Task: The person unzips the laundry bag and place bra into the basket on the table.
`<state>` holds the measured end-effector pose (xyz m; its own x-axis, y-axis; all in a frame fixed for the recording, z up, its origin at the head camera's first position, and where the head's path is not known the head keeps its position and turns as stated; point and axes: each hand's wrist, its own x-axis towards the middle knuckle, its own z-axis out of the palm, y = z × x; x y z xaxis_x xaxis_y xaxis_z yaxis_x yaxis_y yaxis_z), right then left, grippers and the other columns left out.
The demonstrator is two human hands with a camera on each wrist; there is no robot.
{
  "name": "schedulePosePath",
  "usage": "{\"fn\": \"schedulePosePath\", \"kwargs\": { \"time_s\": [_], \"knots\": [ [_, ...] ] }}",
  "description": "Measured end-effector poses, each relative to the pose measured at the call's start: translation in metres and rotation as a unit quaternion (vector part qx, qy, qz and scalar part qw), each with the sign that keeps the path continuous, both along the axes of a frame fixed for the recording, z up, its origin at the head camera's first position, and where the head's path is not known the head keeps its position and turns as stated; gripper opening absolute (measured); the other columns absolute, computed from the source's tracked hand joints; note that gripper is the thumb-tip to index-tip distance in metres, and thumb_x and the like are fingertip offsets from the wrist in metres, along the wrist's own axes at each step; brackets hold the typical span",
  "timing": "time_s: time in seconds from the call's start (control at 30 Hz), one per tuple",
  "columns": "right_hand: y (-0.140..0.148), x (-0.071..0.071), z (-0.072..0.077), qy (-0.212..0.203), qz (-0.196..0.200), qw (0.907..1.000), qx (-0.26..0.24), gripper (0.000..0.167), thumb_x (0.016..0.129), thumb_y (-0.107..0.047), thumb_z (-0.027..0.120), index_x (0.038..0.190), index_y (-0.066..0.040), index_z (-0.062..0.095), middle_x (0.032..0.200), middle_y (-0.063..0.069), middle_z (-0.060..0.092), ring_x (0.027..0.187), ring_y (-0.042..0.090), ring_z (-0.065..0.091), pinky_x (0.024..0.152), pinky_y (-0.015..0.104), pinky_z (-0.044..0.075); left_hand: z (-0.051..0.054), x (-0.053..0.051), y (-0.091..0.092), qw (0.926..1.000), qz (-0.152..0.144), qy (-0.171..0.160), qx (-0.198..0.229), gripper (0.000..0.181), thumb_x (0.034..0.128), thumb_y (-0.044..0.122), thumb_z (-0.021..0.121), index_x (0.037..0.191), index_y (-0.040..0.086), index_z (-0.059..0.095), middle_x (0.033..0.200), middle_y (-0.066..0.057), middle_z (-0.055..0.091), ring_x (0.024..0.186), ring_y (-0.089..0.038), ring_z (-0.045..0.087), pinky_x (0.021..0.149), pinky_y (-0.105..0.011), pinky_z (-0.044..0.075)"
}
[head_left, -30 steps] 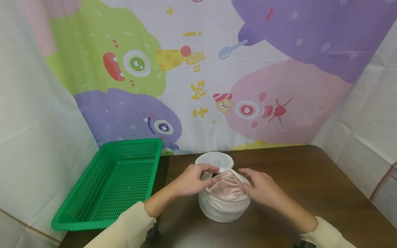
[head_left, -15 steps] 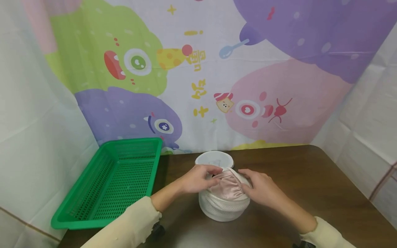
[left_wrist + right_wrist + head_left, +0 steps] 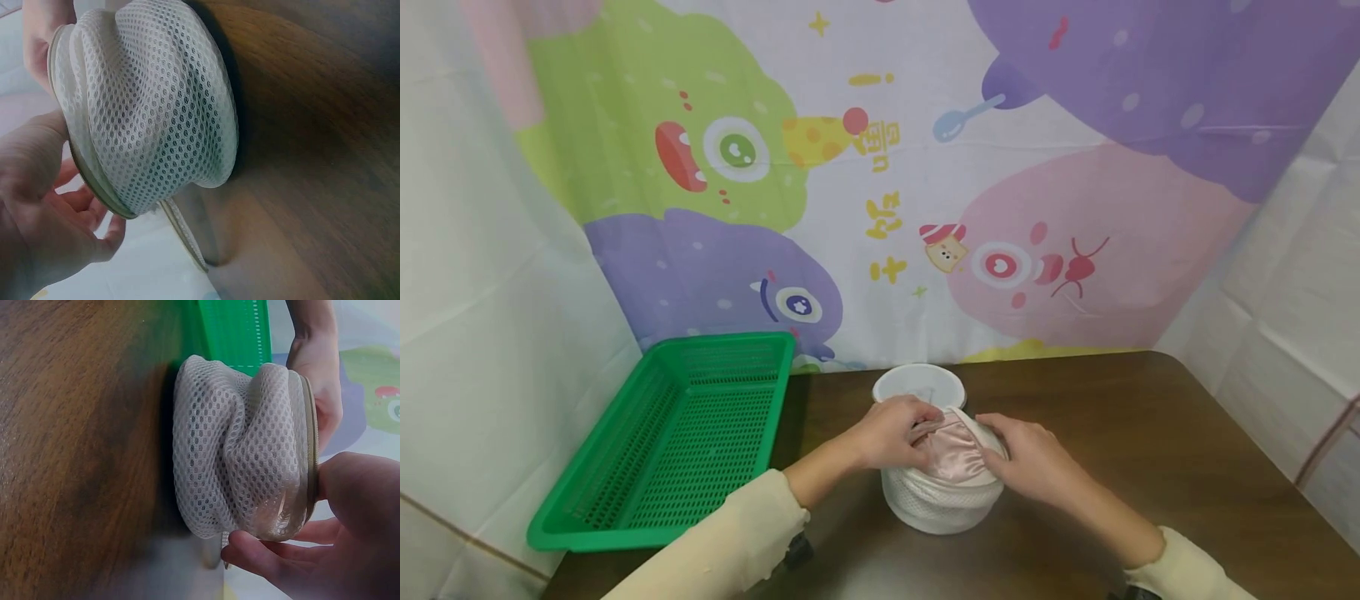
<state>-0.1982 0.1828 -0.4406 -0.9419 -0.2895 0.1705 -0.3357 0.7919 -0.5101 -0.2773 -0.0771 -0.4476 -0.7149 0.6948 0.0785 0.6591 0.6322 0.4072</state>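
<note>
A round white mesh laundry bag (image 3: 940, 504) with a zipped rim stands on the brown table in the head view. Gathered pink satin clothing (image 3: 957, 454) fills its opening. My left hand (image 3: 895, 432) is over the left side of the opening, fingers bent, and appears to pinch a fold of the satin; the contact is partly hidden. On the right, my right hand (image 3: 1030, 458) grips the rim, its thumb towards the inside and its fingers around the far side. The bag's mesh wall (image 3: 156, 94) is creased in both wrist views.
The bag's round white lid (image 3: 917, 382) lies folded back behind the opening. A green plastic basket (image 3: 763, 433) with slotted walls stands on the left of the wooden table (image 3: 1112, 417). A printed cloth (image 3: 910, 183) hangs at the back, with white sheets at the sides.
My left hand has moved slightly right over the opening, and its fingers and thumb have drawn in over the satin. The right hand keeps its place on the rim.
</note>
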Motion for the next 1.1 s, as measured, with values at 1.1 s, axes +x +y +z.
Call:
{"fn": "schedulePosePath", "kwargs": {
  "time_s": [1.1],
  "knots": [
    [-0.003, 0.0, -0.007, 0.017, 0.004, 0.9998, -0.003, 0.05, 0.094, 0.001, 0.071, 0.144, -0.002, 0.073, 0.138, 0.019, 0.08, 0.125, 0.042, 0.078, 0.099, 0.064, 0.064, -0.053, -0.011, 0.014, 0.9924, 0.033, 0.103, -0.058, 0.04, 0.0817, 0.036, 0.095, 0.116, 0.025, 0.079, 0.101, 0.005, 0.074, 0.101, -0.02, 0.065, 0.075, -0.054, 0.048]
  ]
}}
